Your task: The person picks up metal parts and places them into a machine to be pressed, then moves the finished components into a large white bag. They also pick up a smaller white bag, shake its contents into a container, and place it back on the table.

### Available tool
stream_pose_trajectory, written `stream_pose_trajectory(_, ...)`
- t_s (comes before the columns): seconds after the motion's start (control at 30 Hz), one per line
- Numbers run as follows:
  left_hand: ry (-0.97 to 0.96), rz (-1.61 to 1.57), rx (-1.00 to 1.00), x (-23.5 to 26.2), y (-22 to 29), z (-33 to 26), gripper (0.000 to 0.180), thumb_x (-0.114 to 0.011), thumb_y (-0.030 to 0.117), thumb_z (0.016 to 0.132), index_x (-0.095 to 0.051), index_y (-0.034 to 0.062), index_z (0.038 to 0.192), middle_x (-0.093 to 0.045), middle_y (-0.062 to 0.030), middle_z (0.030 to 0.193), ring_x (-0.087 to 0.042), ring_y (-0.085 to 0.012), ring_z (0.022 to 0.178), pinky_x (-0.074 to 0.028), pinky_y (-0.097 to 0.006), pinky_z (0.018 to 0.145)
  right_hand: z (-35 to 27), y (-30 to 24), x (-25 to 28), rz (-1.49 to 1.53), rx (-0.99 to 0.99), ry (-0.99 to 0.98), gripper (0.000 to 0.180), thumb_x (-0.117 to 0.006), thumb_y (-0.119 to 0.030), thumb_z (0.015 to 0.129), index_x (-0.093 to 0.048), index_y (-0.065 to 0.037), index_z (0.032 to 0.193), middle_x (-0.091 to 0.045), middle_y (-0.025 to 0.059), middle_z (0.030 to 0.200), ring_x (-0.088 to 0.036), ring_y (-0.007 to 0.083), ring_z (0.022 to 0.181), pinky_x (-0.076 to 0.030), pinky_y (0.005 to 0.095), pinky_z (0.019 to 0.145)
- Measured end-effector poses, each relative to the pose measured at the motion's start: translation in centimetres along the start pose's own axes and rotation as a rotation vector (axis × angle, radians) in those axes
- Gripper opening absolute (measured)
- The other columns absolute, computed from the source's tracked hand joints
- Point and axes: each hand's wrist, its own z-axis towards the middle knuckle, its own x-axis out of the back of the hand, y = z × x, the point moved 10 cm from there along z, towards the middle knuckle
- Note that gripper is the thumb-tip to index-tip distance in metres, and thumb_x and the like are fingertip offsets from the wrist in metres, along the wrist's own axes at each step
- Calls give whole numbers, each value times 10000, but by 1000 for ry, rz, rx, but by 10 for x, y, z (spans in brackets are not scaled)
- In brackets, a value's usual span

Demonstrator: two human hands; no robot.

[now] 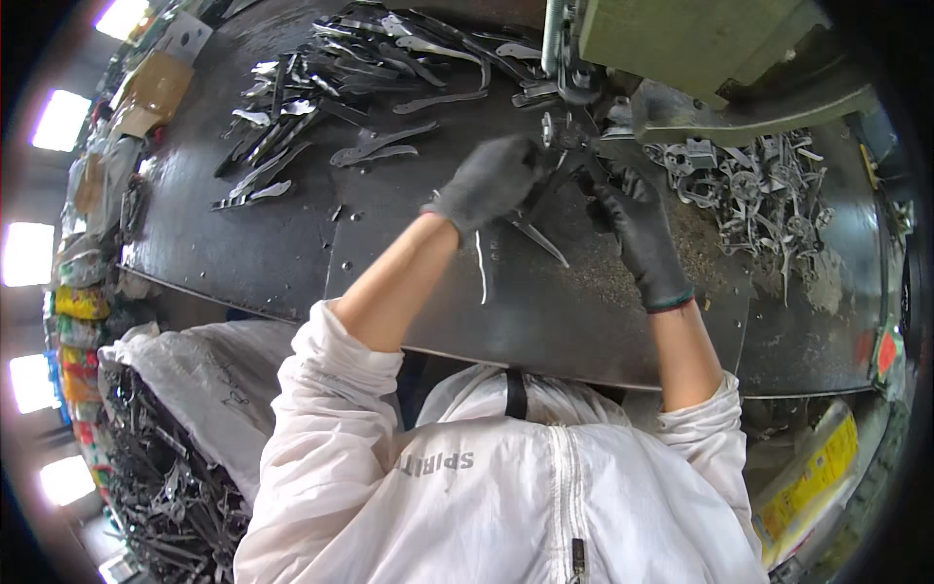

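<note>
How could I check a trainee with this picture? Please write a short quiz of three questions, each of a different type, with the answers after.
1. True or false: the left hand and the right hand both wear dark gloves.

2. Seen in the picture, the pile of lever-shaped metal parts lies:
a) to the right of the green machine
b) to its left
c) on top of it

3. What colour is the zipped jacket?

Key: 1 true; 2 b; 3 white.
</note>
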Motion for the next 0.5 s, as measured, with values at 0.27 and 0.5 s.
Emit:
stream_pose_trajectory(0.27,134,603,429,121,-165,-24,457,-510,457,1031,-613,64,1241,-722,-252,1076,-688,-431,1040,-532,-536,882,3,10,9,62,-42,58,278,-620,-85,1017,-611,4,1280,-679,32,1033,-636,90,754,-536,241,630)
stream_pose_trajectory(0.5,173,688,283,122,-185,-48,388,-497,227,1011,-526,56,1359,-720,-287,988,-715,-448,938,-560,-562,781,-9,-17,1,77,-74,1,280,-597,-72,1033,-593,31,1294,-663,35,968,-634,85,668,-530,222,564)
